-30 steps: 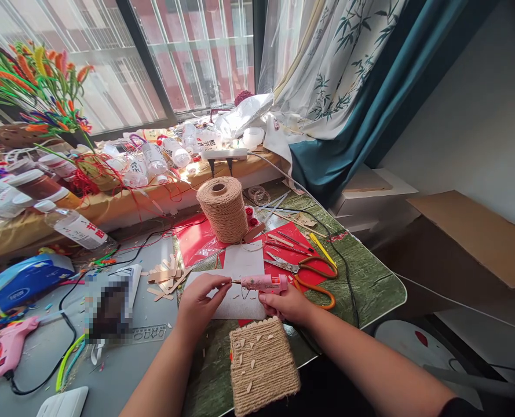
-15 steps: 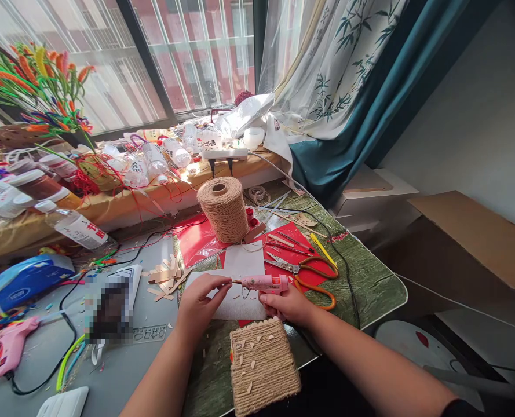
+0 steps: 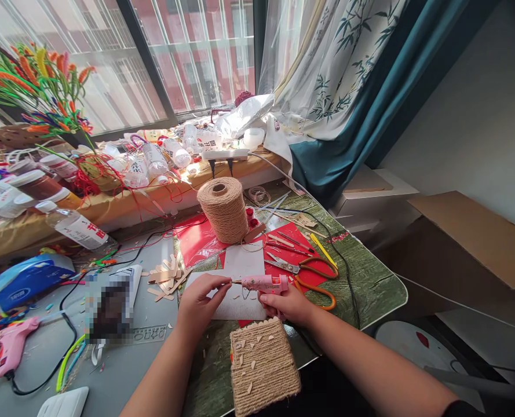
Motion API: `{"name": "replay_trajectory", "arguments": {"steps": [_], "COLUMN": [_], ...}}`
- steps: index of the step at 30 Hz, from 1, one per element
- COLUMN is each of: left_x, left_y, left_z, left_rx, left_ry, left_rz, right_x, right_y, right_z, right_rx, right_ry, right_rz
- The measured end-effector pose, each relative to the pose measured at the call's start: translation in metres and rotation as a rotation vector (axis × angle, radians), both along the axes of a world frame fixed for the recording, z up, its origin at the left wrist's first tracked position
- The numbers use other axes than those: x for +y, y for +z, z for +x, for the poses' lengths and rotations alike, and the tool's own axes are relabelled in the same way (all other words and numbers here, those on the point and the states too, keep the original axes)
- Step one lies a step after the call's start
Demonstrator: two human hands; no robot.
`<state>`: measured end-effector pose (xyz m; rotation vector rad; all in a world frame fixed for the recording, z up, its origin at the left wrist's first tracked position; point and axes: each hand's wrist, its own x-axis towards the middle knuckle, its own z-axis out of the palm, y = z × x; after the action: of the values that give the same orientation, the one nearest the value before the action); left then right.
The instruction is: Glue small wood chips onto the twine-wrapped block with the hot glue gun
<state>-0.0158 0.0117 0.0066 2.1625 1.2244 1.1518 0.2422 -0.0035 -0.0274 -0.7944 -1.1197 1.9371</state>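
Unmoved, right hand [image 3: 285, 304] grips glue gun [image 3: 263, 283].

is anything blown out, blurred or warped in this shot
Head view: daylight through the window washes out the panes and glares on the sill bottles; a pixelated patch hides something beside the left hand; the lens bends the window frame; the right hand and pink glue gun are sharp.

Jute twine spool [image 3: 225, 209], orange-handled scissors [image 3: 305, 272], power strip [image 3: 225, 154], pink glue gun far left [image 3: 9, 344].
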Motion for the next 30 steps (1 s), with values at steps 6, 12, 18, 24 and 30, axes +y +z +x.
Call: {"name": "replay_trajectory", "arguments": {"steps": [6, 12, 18, 24, 30], "left_x": [0.000, 0.002, 0.001, 0.001, 0.001], "left_y": [-0.001, 0.000, 0.001, 0.000, 0.000], "left_z": [0.000, 0.001, 0.001, 0.000, 0.000], "left_rx": [-0.002, -0.004, 0.000, -0.001, -0.005], "left_ry": [0.000, 0.004, 0.008, 0.021, 0.019], "left_rz": [0.000, 0.015, 0.018, 0.011, 0.007], "right_x": [-0.001, 0.000, 0.000, 0.000, -0.001], "right_y": [0.002, -0.004, -0.008, -0.009, -0.005], "right_z": [0.000, 0.002, 0.004, 0.003, 0.003], "right_rx": [0.020, 0.009, -0.017, -0.024, -0.038], "right_ry": [0.011, 0.034, 0.028, 0.019, 0.014], "right_rz": [-0.023, 0.021, 0.025, 0.012, -0.004]}}
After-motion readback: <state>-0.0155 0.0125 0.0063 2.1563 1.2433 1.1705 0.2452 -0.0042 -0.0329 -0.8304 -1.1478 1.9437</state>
